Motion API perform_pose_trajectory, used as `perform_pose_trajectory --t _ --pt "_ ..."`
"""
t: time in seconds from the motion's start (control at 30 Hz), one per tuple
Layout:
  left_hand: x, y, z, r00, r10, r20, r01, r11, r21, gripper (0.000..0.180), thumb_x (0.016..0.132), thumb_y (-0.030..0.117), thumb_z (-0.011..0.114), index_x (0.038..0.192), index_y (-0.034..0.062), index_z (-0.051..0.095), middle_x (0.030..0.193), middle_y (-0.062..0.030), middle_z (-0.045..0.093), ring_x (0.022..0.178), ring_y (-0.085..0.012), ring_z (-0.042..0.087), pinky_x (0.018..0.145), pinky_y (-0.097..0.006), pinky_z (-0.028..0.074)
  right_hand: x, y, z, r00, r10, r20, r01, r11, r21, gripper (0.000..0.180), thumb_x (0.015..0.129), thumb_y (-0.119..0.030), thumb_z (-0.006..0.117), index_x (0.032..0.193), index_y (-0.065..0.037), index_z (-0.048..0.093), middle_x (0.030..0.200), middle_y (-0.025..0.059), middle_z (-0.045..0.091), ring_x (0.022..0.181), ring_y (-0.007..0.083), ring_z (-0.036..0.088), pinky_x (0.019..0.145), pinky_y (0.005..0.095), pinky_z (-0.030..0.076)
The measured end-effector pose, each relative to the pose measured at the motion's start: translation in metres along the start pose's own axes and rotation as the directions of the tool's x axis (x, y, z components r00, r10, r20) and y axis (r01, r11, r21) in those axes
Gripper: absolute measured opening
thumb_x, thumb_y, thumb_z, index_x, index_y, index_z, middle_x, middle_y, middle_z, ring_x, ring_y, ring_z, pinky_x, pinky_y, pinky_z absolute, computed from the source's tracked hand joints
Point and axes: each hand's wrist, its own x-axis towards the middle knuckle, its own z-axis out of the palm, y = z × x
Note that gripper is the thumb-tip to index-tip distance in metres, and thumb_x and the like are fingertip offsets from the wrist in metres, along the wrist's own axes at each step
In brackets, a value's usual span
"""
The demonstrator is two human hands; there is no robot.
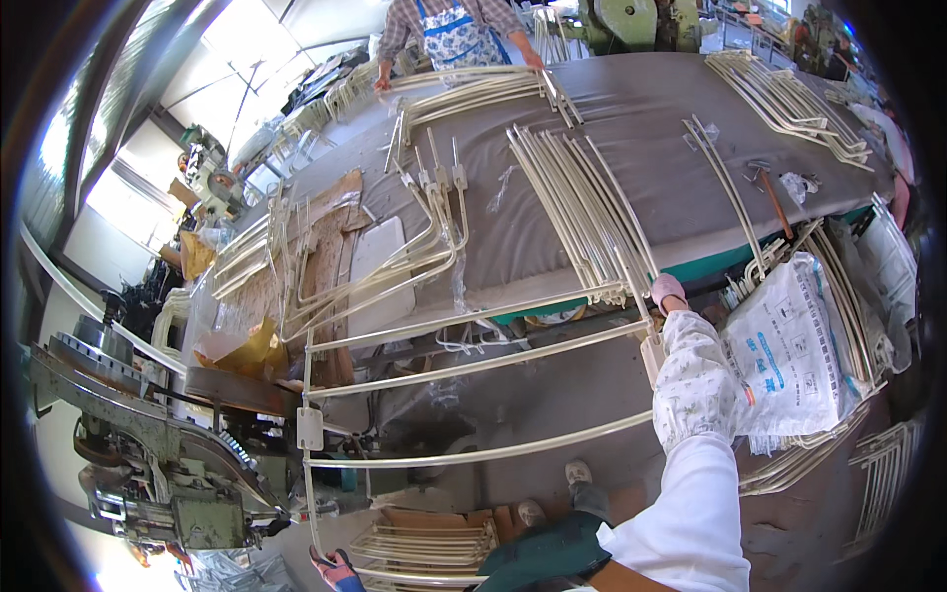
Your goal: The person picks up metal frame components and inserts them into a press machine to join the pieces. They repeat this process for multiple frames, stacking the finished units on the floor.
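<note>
Windows point(258, 37) glare upper left; edges seem blurred.

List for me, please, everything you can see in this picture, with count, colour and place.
table: 1, grey-brown cover, centre
frame: 1, cream, held before the table
middle stack: many tubes, cream, table centre
bent frames: several, cream, table left
right stack: several tubes, cream, table far right
hammer: 1, orange-brown handle, table right
bag: 1, white, right
floor stack: several tubes, cream, bottom
near machine: 1, grey-green, lower left
far machine: 1, green, top
co-worker: 1, blue-and-white apron, across the table
background clutter: uncountable, mixed, edges
shoes: 2, light, bottom
left grip: 1, pinkish, frame's lower left
right grip: 1, pink, frame's right side
</note>
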Motion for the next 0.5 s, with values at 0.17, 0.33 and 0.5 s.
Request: perform_pose_trajectory --t 0.17,0.33,0.5 --pt "0.002 0.001 -0.001 1.000 -0.015 0.017 0.016 0.999 -0.037 0.058 0.067 -0.002 0.057 0.123 0.0054 0.043 0.091 -0.0085 0.054 0.076 -0.0166 0.052 0.069 -0.028 0.045 0.009 0.040 -0.008 0.897 0.322 -0.303 -0.261 0.939 0.226 0.012 0.080 -0.013 0.053 0.086 -0.005 0.059 0.087 0.0180 0.062 0.089 0.0331 0.060 0.071 0.0396 0.050" --pt "-0.034 0.081 -0.014 0.952 0.276 -0.134 -0.136 0.770 0.623 0.052 0.070 0.001 0.057 0.121 0.0042 0.045 0.109 -0.0148 0.053 0.099 -0.0258 0.050 0.089 -0.037 0.038 -0.035 0.046 -0.048 0.800 0.277 -0.532 -0.099 0.936 0.339 0.037 0.084 -0.035 0.046 0.072 -0.002 0.057 0.074 0.0217 0.059 0.073 0.0393 0.057 0.064 0.0443 0.044" --pt "-0.052 0.180 0.021 0.860 0.463 -0.215 -0.401 0.873 0.276 0.041 0.071 0.009 0.061 0.110 0.0019 0.052 0.104 -0.0167 0.053 0.100 -0.0321 0.048 0.084 -0.039 0.041 -0.088 0.111 -0.075 0.819 0.127 -0.560 0.217 0.834 0.507 0.044 0.085 -0.042 0.049 0.074 -0.001 0.059 0.062 0.0166 0.056 0.051 0.0308 0.045 0.050 0.0378 0.037"
